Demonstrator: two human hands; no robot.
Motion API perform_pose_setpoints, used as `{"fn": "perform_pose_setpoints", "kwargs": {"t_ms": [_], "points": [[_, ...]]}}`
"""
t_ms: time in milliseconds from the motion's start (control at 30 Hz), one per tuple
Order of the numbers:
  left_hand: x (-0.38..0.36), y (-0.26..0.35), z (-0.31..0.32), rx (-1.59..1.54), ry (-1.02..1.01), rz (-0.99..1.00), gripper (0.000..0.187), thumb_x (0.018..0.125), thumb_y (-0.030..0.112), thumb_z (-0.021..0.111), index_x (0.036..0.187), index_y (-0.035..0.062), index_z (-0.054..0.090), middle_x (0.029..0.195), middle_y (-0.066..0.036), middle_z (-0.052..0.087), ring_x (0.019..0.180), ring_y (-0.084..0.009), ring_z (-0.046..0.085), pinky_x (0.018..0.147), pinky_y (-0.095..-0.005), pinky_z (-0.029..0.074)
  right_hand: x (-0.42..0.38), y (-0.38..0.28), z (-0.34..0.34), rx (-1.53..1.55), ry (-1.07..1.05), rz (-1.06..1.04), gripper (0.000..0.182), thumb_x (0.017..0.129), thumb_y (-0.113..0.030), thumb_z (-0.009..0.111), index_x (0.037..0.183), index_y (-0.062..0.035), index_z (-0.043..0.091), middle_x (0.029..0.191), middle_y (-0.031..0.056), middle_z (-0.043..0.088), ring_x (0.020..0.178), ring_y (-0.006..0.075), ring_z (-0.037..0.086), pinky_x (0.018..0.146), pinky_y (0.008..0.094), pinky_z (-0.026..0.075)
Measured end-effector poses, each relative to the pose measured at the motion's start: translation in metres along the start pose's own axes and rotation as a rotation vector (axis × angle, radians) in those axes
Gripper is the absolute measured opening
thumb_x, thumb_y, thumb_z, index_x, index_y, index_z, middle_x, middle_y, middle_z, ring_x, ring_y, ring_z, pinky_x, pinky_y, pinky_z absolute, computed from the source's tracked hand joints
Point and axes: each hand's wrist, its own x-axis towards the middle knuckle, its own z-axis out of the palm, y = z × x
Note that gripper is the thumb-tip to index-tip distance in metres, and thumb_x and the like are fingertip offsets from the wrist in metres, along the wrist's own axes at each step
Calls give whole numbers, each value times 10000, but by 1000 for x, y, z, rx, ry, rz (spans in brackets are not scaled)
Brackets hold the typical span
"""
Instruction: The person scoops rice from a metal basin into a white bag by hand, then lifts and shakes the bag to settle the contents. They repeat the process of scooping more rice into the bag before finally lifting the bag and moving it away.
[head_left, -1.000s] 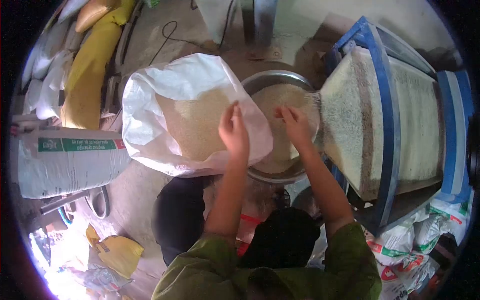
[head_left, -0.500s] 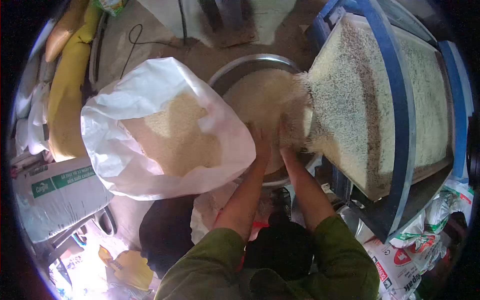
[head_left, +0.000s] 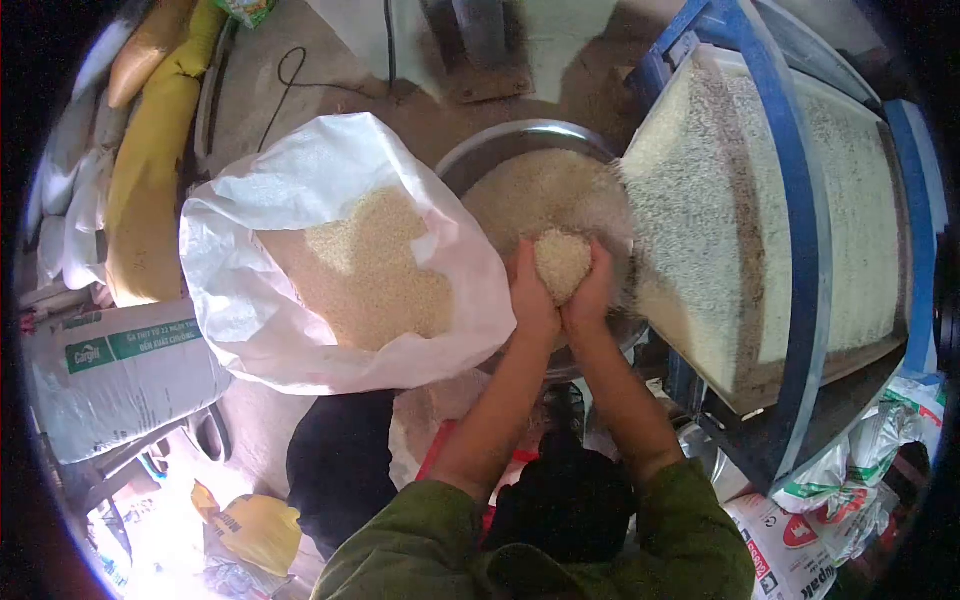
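Note:
Cupped side by side, my left hand [head_left: 535, 298] and my right hand [head_left: 592, 290] hold a heap of rice grains [head_left: 562, 264] between them. They are above the near part of a round metal basin [head_left: 470, 152], which holds more rice [head_left: 530, 185]. Left of my hands stands a wide-mouthed white sack [head_left: 235, 230], with a mound of rice [head_left: 375, 275] inside. On the right, a sloping tray of grain [head_left: 690, 190] in a blue frame [head_left: 800, 230] sheds grains over its edge into the basin.
Full yellow sacks [head_left: 150, 200] lie at the far left, above a white-and-green bag [head_left: 130, 375]. A black cable [head_left: 290, 75] runs over the floor. Printed plastic bags [head_left: 785, 545] lie below the blue frame, and a yellow bag [head_left: 255, 530] is at lower left.
My hands have come up out of the rice in the basin and closed together into a cup, with a heap of rice in them. The view has shifted slightly.

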Motion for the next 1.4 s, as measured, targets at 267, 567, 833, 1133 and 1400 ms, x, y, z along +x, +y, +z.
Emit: {"fn": "perform_pose_setpoints", "kwargs": {"t_ms": [267, 567, 833, 1133, 1400], "points": [[-51, 99, 32, -89, -67, 236, 228, 825, 230, 449, 811, 21, 537, 752, -57, 546, 669, -137, 524, 616, -261, 444, -64, -13, 66, -289, -415, -473, 309, 803, -214, 359, 882, 28, 534, 812, 104, 566, 728, 190, 545, 681, 284, 426], [-26, 135, -26, 673, 221, 798, 328, 827, 212, 440, 1057, -22, 442, 1090, -151, 455, 1028, -237, 409, 882, -349, 318, -60, 1, 70, -840, -708, -377, 298, 819, -228, 464, 946, 35, 522, 853, 117, 578, 774, 165, 542, 714, 271, 414], [-17, -33, -3, 1228, -296, 688, 335, 798, 192, 471, 1072, 2, 442, 1175, -203, 375, 1099, -325, 348, 928, -386, 249, 123, 37, -152, -1625, -202, -706, 466, 838, -303, 378, 1208, -25, 320, 1201, 167, 359, 1113, 224, 335, 933, 328, 247], [50, -83, -88, 1464, 44, 394, 476, 821, 316, 378, 1193, 21, 347, 1257, -204, 259, 1152, -332, 260, 961, -403, 178, 151, 89, -170, -1396, -5, -594, 531, 841, -364, 332, 1254, -48, 227, 1319, 100, 181, 1197, 257, 180, 985, 335, 159], [35, -48, -33, 906, 232, -8, 518, 841, 391, 338, 1114, -43, 406, 1041, -172, 494, 926, -297, 487, 856, -347, 341, 76, 62, -80, 99, 17, 70, 460, 820, -376, 384, 1127, -35, 404, 1073, 103, 459, 960, 251, 442, 822, 356, 351]]}}
